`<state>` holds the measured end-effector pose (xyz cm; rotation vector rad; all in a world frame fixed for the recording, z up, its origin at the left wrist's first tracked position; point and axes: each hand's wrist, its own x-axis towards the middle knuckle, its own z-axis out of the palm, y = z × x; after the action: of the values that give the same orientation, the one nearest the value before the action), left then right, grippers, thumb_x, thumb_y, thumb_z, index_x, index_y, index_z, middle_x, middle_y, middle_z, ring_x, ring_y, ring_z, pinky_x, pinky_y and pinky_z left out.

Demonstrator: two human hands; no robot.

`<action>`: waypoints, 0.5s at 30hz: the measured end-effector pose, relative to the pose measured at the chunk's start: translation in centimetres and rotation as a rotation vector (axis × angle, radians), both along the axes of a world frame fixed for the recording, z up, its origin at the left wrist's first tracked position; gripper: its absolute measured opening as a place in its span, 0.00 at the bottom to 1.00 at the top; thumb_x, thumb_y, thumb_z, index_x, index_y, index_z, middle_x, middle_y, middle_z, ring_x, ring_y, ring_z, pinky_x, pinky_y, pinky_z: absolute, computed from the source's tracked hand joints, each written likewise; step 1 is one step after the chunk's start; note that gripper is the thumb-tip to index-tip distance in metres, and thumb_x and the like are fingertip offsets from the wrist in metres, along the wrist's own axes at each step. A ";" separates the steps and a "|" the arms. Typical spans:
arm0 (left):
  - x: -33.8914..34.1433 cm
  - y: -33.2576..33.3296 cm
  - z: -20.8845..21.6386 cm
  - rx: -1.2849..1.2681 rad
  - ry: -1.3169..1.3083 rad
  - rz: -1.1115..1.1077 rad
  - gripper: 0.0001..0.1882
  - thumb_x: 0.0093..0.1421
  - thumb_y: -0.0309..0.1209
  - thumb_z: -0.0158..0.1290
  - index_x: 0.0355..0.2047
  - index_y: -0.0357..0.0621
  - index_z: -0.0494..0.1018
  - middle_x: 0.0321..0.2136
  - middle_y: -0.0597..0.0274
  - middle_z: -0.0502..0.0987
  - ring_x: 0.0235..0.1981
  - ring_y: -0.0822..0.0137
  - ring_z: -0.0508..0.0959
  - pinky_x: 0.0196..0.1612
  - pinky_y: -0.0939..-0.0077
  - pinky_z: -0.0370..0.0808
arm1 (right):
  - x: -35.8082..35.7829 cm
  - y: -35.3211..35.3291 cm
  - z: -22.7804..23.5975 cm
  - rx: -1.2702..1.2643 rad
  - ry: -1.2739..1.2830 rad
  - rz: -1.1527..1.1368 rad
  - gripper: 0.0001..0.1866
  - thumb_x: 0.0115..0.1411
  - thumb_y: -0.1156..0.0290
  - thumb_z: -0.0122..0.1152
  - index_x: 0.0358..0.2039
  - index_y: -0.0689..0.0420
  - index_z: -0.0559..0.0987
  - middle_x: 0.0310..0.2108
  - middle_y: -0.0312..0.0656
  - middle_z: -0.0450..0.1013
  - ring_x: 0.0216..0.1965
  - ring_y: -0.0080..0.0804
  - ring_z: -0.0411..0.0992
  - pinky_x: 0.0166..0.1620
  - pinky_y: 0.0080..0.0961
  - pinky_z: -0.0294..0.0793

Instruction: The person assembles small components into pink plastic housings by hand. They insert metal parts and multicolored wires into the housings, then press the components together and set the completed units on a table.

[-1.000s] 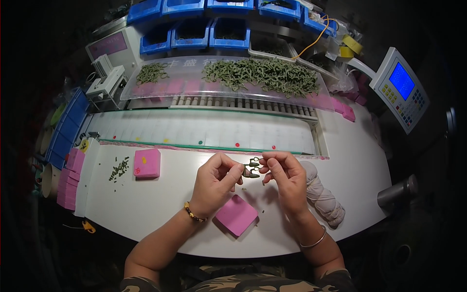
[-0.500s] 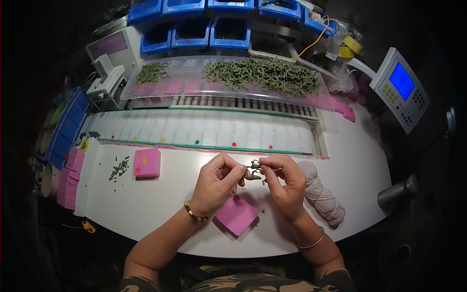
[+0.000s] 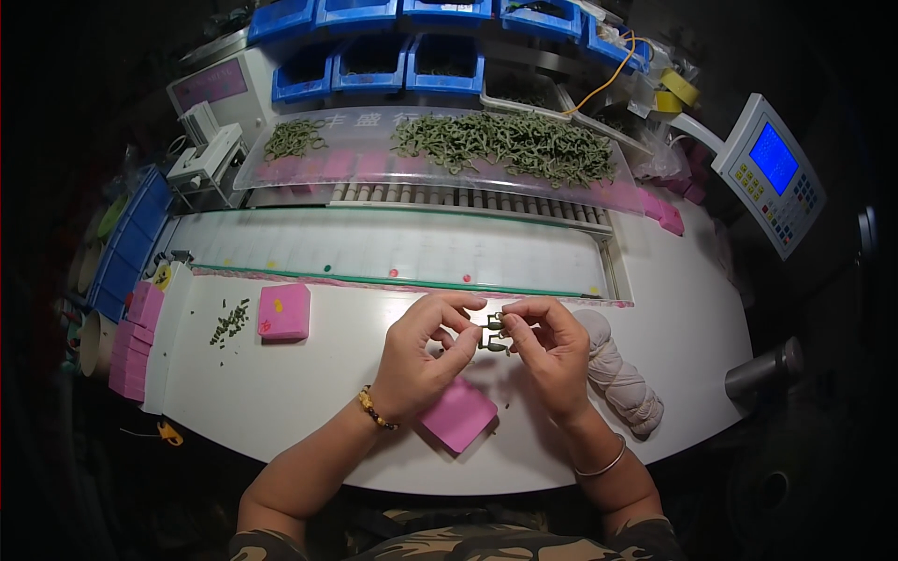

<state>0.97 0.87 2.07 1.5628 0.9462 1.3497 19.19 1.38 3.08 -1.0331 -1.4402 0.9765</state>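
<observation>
Over the middle of the white worktop, my right hand (image 3: 552,351) pinches a small green part (image 3: 494,335) between thumb and fingertips. The part looks like branched, frame-like pieces with rounded ends, too small to make out fully. My left hand (image 3: 426,351) is just to its left, with thumb and index finger apart. The left thumb tip lies close beside the part; whether it touches cannot be told. Below my hands, a pink square block (image 3: 458,416) lies on the worktop, partly covered by my left hand.
Another pink block (image 3: 283,312) sits left, beside scattered green bits (image 3: 230,323). A rolled pale cloth (image 3: 622,379) lies right. Beyond runs a conveyor (image 3: 374,245), with a translucent tray (image 3: 360,173) of green pieces (image 3: 524,145) above. A control panel (image 3: 772,173) stands far right.
My left index finger has lifted away from the thumb, loosening its pinch. The green part stays in my right hand, turned slightly. The coloured dots on the conveyor have shifted left.
</observation>
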 end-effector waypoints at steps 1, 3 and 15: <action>0.0 0.0 0.0 0.074 0.039 0.006 0.02 0.61 0.22 0.54 0.32 0.37 0.72 0.46 0.53 0.78 0.38 0.75 0.77 0.40 0.80 0.77 | 0.0 0.0 0.0 0.000 0.000 0.001 0.04 0.61 0.78 0.61 0.37 0.62 0.80 0.34 0.39 0.78 0.33 0.23 0.76 0.35 0.19 0.76; 0.0 -0.1 -0.1 0.148 0.078 0.011 0.03 0.60 0.21 0.55 0.30 0.37 0.72 0.46 0.53 0.78 0.37 0.75 0.77 0.39 0.80 0.77 | -0.1 0.0 0.0 0.043 -0.055 -0.029 0.04 0.60 0.79 0.61 0.36 0.62 0.79 0.33 0.40 0.77 0.32 0.24 0.76 0.34 0.19 0.76; -0.1 0.2 -0.4 0.216 0.124 0.023 0.03 0.59 0.20 0.56 0.29 0.36 0.72 0.42 0.53 0.80 0.30 0.75 0.78 0.35 0.80 0.77 | -0.4 0.4 0.3 0.408 -0.418 -0.096 0.03 0.56 0.81 0.61 0.31 0.62 0.77 0.28 0.44 0.75 0.26 0.35 0.74 0.27 0.26 0.75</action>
<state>0.90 1.10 1.64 1.8215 0.9186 1.4224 18.76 1.80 3.34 -1.0211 -1.8178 0.3780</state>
